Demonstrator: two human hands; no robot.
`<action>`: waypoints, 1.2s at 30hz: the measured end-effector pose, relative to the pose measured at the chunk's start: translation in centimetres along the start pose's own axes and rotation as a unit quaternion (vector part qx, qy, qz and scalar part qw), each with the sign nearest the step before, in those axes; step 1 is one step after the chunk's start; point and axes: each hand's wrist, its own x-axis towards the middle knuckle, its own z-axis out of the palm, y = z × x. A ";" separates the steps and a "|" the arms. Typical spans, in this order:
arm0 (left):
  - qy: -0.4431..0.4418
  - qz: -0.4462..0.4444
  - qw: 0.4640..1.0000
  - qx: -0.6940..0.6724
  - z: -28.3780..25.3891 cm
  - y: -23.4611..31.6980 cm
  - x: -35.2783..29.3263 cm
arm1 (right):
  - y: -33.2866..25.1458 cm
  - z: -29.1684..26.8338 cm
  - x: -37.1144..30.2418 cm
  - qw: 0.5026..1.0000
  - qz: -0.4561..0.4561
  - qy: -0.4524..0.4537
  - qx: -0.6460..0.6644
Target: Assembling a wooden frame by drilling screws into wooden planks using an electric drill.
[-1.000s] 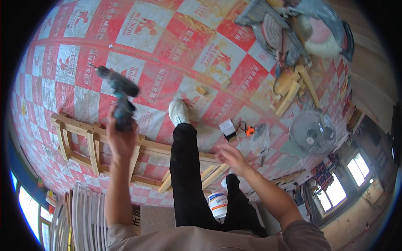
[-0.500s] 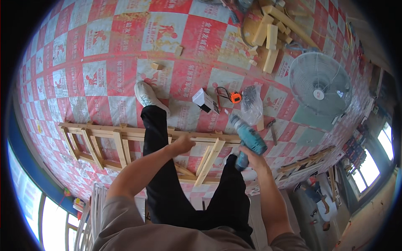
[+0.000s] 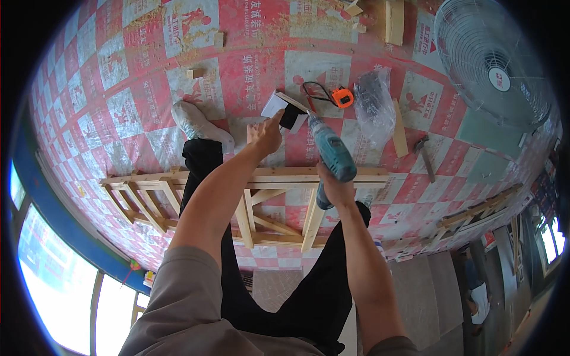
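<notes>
My right hand (image 3: 337, 187) is wrapped round the handle of a teal cordless drill (image 3: 336, 155). The drill's nose points up and left, close to a small white box (image 3: 275, 105) with a dark opening. At the near edge of this box is my left hand (image 3: 265, 135), its index finger stretched to the dark part and the other fingers partly hidden. I cannot tell whether the fingertip touches anything inside. Beneath both arms lies a wooden frame of light slats (image 3: 279, 172), which my legs straddle.
Beyond the frame lie an orange tape measure (image 3: 342, 97), a clear plastic bag of dark pieces (image 3: 375, 107), a wood strip (image 3: 399, 127) and a hammer (image 3: 425, 159). A fan (image 3: 499, 77) stands at the right. Wood offcuts (image 3: 394, 22) are scattered farther off on the red-and-white floor sheeting.
My left hand has moved forward from above the frame to the box. The drill has swung left and its nose is now near the box. The view has shifted closer to these things.
</notes>
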 end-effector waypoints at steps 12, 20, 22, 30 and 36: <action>0.139 0.186 0.898 0.375 -1.7 0.1 0.9 | 1.0 -1.0 4.2 0.995 0.050 -0.071 0.052; 0.153 -0.041 0.987 0.022 0.2 -0.5 3.2 | 0.4 -1.1 4.5 0.993 0.070 -0.090 0.038; 0.180 0.007 0.982 -0.053 1.5 -0.3 3.8 | 0.3 -1.2 4.8 0.990 0.084 -0.101 0.047; 0.273 0.048 0.947 0.160 4.5 0.1 5.2 | 0.4 -0.8 3.4 0.990 0.059 -0.084 0.093; 0.281 0.036 0.949 0.136 4.5 1.7 4.4 | 1.1 -2.3 1.3 0.986 0.085 -0.098 0.102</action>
